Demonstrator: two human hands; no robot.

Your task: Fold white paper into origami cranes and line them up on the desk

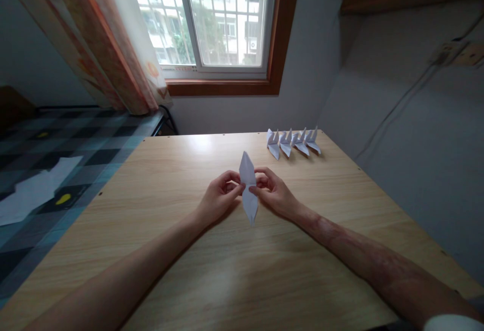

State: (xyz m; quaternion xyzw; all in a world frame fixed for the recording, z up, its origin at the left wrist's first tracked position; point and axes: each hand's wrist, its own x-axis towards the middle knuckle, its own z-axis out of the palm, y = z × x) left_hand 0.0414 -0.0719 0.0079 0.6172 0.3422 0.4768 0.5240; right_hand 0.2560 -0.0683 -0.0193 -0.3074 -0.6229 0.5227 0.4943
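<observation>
A folded piece of white paper, pointed at its upper and lower ends, is held above the middle of the table. My left hand pinches its left side near the waist, thumb in front and fingers curled behind. On the opposite side my right hand grips it the same way, its thumb pressed on the paper's middle. The fingertips behind the paper are partly hidden. Beyond my right hand, several folded white paper cranes stand in a row at the table's far right.
The light wooden table reaches toward the wall under a window. To the left lies a bed with a checked cover, with white paper sheets on it. A cable runs down the right wall from a socket.
</observation>
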